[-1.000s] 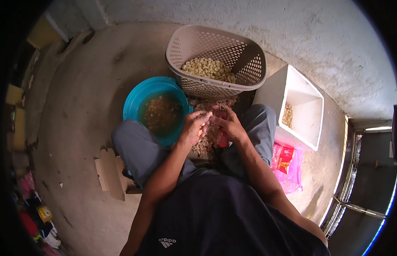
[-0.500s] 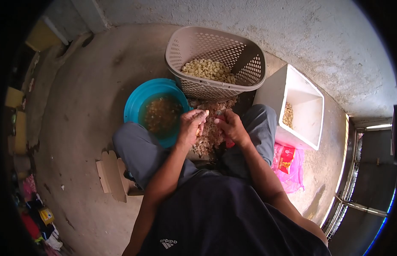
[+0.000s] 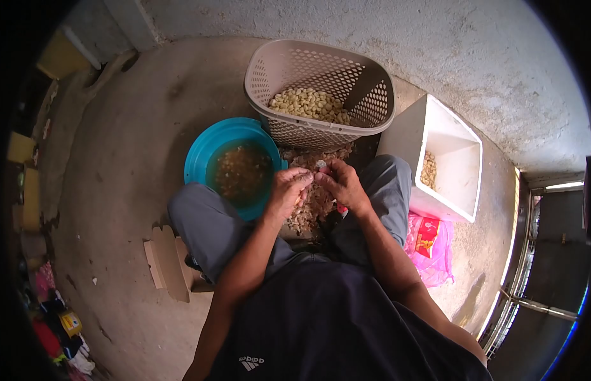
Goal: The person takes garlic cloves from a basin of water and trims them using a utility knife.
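Observation:
My left hand (image 3: pixel 288 193) is closed in a pinch, its fingertips meeting those of my right hand. A small pale kernel sits in that pinch, mostly hidden by the fingers now. My right hand (image 3: pixel 344 187) is wrapped around a small knife with a red handle (image 3: pixel 342 207); a bright metal end (image 3: pixel 321 164) shows beyond the fingers. Beneath both hands lies a heap of brownish peelings (image 3: pixel 311 213). To the left, a blue basin (image 3: pixel 195 155) holds cloudy water with pieces in it. Pale kernels (image 3: pixel 308 103) fill the bottom of a grey-brown perforated basket (image 3: pixel 321 130).
At the right stands a white foam box (image 3: pixel 457 152) with more kernels (image 3: pixel 429 170) inside. A pink plastic bag (image 3: pixel 438 267) lies below it. An opened cardboard box (image 3: pixel 165 263) is by my left leg. A rough wall (image 3: pixel 461 51) rises behind the basket.
My hands have come together at the fingertips. The right hand has turned, and its knife has shifted. The kernel, visible at my left fingertips before, is now mostly covered.

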Demonstrator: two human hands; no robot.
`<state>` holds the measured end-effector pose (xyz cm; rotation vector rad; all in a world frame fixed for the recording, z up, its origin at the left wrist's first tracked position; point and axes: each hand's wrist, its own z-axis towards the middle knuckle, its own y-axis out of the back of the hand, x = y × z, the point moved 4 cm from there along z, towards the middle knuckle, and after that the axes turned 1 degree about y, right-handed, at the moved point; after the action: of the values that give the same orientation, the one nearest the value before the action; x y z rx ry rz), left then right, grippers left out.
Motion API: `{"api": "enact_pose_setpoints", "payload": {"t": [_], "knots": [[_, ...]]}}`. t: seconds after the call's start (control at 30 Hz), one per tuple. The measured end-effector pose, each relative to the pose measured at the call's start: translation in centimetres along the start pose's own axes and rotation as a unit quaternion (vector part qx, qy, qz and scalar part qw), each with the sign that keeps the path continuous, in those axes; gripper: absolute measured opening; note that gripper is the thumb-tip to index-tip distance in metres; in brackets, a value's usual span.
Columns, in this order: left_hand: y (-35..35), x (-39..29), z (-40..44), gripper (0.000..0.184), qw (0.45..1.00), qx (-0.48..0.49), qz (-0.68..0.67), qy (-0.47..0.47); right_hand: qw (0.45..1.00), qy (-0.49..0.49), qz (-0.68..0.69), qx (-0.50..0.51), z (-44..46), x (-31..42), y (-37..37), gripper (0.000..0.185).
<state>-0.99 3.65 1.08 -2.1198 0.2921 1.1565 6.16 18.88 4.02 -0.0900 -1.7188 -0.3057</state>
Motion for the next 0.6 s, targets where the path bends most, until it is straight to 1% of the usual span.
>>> {"api": "enact_pose_setpoints", "payload": {"t": [0.07, 0.17, 0.27, 0.37, 0.47, 0.53, 0.6], "knots": [[-0.1, -0.1, 0.0, 0.023, 1.000, -0.003, 0.006, 0.006, 0.999, 0.019, -0.046, 0.009, 0.3, -0.4, 0.4, 0.021], [-0.1, -0.1, 0.0, 0.024, 1.000, -0.014, 0.012, 0.008, 0.998, -0.047, -0.031, 0.025, 0.0, -0.6, 0.6, 0.022], [0.2, -0.1, 0.1, 0.024, 1.000, -0.014, 0.005, 0.004, 0.996, -0.085, -0.007, 0.032, -0.1, 0.0, 0.5, 0.023], [0.2, -0.3, 0.0, 0.022, 1.000, -0.001, -0.001, 0.007, 0.998, 0.006, -0.056, 0.013, 0.1, -0.3, 0.6, 0.022], [0.0, -0.1, -0.1, 0.020, 1.000, 0.015, -0.004, 0.011, 0.988, 0.070, -0.141, 0.001, 0.0, 0.1, 0.6, 0.024], [-0.2, -0.4, -0.3, 0.018, 0.999, 0.025, -0.003, 0.023, 0.981, 0.084, -0.171, 0.020, -0.1, 0.9, 0.5, 0.026], [-0.4, -0.6, -0.3, 0.018, 1.000, 0.024, 0.006, 0.016, 0.978, 0.088, -0.187, 0.034, -0.1, 1.2, 0.4, 0.027]]}}
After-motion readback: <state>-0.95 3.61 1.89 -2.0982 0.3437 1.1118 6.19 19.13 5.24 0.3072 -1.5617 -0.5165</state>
